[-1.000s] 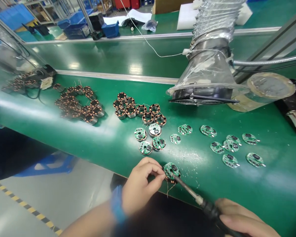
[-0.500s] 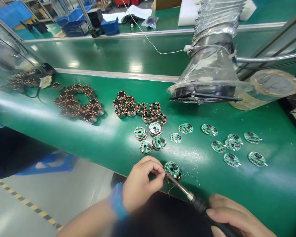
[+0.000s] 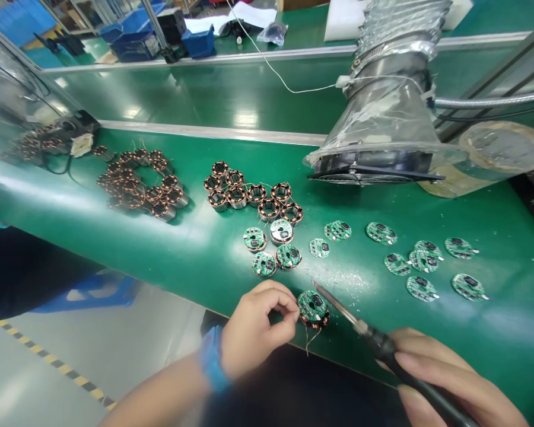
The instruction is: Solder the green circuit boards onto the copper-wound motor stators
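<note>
My left hand [image 3: 263, 320], with a blue band at its wrist, has thumb and forefinger pinched at the left rim of a round green circuit board [image 3: 312, 305]. What lies between those fingertips is too small to make out. Under the board is a copper-wound stator [image 3: 317, 323], with thin wire ends hanging over the table edge. My right hand [image 3: 445, 373] grips the black handle of a soldering iron [image 3: 376, 345]. Its tip is above and right of the board, apart from it. Behind stand a few stators topped with boards [image 3: 288, 255].
Bare stators [image 3: 237, 197] stand in the middle, with a larger cluster [image 3: 136, 181] farther left. Loose round boards [image 3: 422, 289] lie at right. Solder bits [image 3: 345, 281] are scattered on the green table [image 3: 196, 261]. A fan hood [image 3: 376, 133] on a duct hangs at the back right.
The soldering iron's tip has lifted off the board's left edge and moved up and right, my right hand shifting right with it. My left hand stays at the board.
</note>
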Demonstrator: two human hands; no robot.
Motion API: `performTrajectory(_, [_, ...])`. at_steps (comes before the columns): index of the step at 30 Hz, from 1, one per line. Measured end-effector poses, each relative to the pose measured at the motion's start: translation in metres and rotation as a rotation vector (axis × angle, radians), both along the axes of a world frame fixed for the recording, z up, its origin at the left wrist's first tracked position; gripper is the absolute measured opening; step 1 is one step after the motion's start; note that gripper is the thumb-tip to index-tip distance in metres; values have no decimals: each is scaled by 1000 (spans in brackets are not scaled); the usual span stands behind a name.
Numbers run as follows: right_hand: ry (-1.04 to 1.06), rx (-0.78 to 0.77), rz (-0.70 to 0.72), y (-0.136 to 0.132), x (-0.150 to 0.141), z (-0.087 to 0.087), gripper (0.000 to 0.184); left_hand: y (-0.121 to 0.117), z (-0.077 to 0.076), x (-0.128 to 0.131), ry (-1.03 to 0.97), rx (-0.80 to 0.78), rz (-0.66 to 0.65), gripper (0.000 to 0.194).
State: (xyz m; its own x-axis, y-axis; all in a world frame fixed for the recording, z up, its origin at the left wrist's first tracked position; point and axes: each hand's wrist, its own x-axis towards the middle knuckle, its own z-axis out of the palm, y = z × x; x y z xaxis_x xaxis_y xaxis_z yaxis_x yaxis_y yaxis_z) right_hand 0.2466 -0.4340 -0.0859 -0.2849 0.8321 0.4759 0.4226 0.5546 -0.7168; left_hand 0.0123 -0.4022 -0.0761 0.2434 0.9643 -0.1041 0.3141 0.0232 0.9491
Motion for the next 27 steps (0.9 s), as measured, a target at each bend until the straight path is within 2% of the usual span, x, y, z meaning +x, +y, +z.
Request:
performTrajectory(4, [-144, 21, 171, 27, -25, -2, 31, -1, 1, -4, 85, 131, -55, 16])
performTrajectory(8, [-195, -13, 164, 38, -42, -11, 25, -10, -1, -10, 258, 365, -119, 13])
performTrajectory(12, [-165, -20, 149, 36, -44, -11, 23, -16, -3, -12, 316, 278, -117, 8])
performTrajectory(15, [-201, 25, 117, 33, -43, -10, 23, -15, -3, -6, 208, 343, -132, 6])
performTrajectory(17, [-217, 42, 97, 29, -42, -11, 24, -14, -2, 0, 127, 307, -38, 9])
performTrajectory(20, [-229, 34, 49, 23, -45, -12, 26, -15, 1, 11, 89, 105, 206, 9])
performTrajectory(22, [-239, 21, 5, 19, -47, -12, 26, -15, 3, 15, 106, 57, 276, 10])
performTrajectory(24, [-242, 12, -25, 17, -48, -13, 26, -14, 4, 16, 156, 110, 242, 12])
performTrajectory(27, [-244, 2, -13, 17, -49, -13, 27, -12, 9, 11, 338, 309, 50, 19])
